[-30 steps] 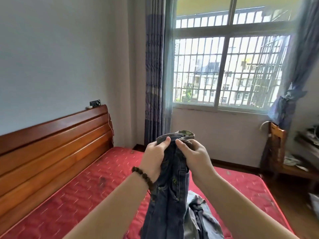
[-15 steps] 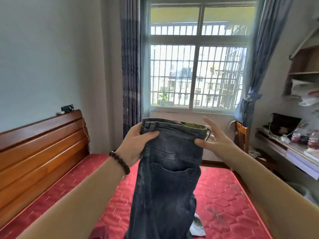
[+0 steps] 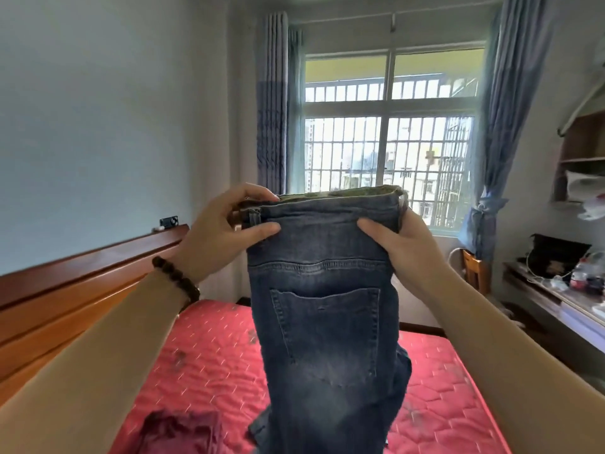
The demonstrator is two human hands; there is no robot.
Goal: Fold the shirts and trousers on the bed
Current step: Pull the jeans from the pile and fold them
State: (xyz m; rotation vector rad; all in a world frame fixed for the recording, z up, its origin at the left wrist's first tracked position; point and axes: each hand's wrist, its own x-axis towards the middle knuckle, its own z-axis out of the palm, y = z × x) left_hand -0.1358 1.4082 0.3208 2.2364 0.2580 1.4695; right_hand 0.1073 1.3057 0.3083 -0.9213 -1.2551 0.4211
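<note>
Above the red bed (image 3: 209, 365), jeans (image 3: 327, 322) held up by the waistband, long axis hanging straight down toward the mattress; left hand (image 3: 222, 231) pinching one waistband corner, right hand (image 3: 402, 247) gripping the other, both equally near, level, spread waist-wide
</note>
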